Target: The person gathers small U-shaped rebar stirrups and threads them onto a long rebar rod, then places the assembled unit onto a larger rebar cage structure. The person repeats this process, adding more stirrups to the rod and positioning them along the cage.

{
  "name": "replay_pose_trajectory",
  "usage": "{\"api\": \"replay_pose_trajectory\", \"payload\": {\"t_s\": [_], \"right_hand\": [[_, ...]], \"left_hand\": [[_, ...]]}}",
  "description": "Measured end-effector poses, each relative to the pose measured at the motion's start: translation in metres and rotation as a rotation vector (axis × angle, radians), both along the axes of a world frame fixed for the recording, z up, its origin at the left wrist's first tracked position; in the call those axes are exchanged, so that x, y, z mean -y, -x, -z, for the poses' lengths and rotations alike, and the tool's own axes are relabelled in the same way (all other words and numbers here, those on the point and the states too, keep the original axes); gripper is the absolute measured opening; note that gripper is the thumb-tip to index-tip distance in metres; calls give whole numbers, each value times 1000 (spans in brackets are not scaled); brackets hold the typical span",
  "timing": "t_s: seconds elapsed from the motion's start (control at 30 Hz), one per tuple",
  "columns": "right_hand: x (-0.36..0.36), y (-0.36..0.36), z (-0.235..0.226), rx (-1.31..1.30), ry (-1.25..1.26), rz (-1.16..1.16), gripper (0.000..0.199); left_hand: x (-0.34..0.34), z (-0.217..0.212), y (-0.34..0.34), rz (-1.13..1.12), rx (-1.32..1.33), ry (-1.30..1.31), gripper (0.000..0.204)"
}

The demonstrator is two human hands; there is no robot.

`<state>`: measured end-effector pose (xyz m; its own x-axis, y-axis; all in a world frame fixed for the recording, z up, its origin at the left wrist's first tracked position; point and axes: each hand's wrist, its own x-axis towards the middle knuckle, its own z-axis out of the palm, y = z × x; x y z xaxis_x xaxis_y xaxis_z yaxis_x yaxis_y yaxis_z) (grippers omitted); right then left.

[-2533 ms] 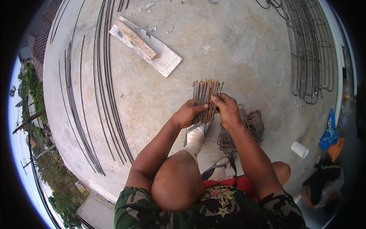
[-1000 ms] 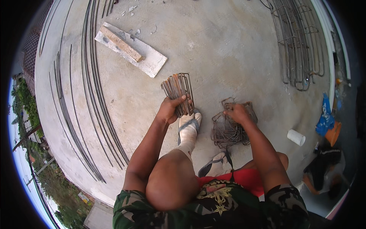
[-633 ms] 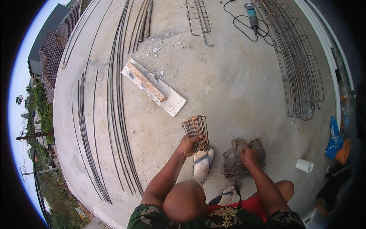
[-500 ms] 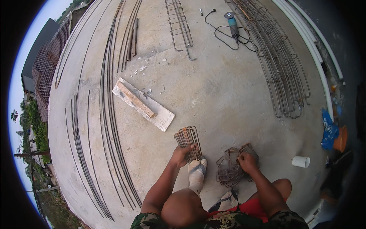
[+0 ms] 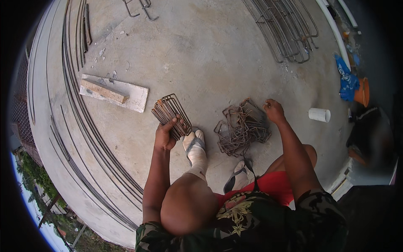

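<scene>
My left hand (image 5: 166, 135) is closed around a neat stack of rusty rectangular rebar stirrups (image 5: 171, 112), its thumb across their near end, just above my foot. To the right, a tangled pile of loose stirrups (image 5: 239, 132) lies on the concrete. My right hand (image 5: 274, 111) hovers by the pile's right edge with its fingers curled together; what they grip, if anything, is too small to make out.
A white board (image 5: 136, 94) with a wooden block on it lies at left, beside long steel rods (image 5: 90, 113). A white pipe piece (image 5: 319, 114), an orange bucket (image 5: 362, 92) and a blue cloth (image 5: 346, 80) are at right. Rebar cages (image 5: 289, 29) lie farther off.
The view has turned and tipped lower. My right hand has moved from over the loose pile to its right edge. My left hand still holds the stack, now tilted more to the left.
</scene>
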<state>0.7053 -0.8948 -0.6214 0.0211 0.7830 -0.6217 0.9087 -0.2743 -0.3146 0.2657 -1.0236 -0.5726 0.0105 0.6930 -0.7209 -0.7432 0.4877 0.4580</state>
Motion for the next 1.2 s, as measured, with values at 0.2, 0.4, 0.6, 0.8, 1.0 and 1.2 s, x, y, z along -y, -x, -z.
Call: {"api": "replay_pose_trajectory", "payload": {"t_s": [0.2, 0.4, 0.6, 0.8, 1.0, 1.2], "right_hand": [[19, -18, 55, 29, 146, -64, 59], [7, 2, 12, -32, 346, -318, 50], [18, 53, -74, -96, 56, -415, 32], [-40, 84, -202, -298, 46, 79, 21], [-37, 100, -127, -807, 82, 204, 18], [-32, 112, 18, -492, 194, 209, 16]], "left_hand": [[6, 4, 3, 14, -14, 14, 25], [10, 8, 8, -36, -30, 23, 25], [8, 4, 7, -40, -50, 43, 26], [10, 11, 12, -70, -22, 32, 25], [-1, 7, 8, -55, 11, 17, 26], [1, 3, 10, -45, 48, 36, 29]]}}
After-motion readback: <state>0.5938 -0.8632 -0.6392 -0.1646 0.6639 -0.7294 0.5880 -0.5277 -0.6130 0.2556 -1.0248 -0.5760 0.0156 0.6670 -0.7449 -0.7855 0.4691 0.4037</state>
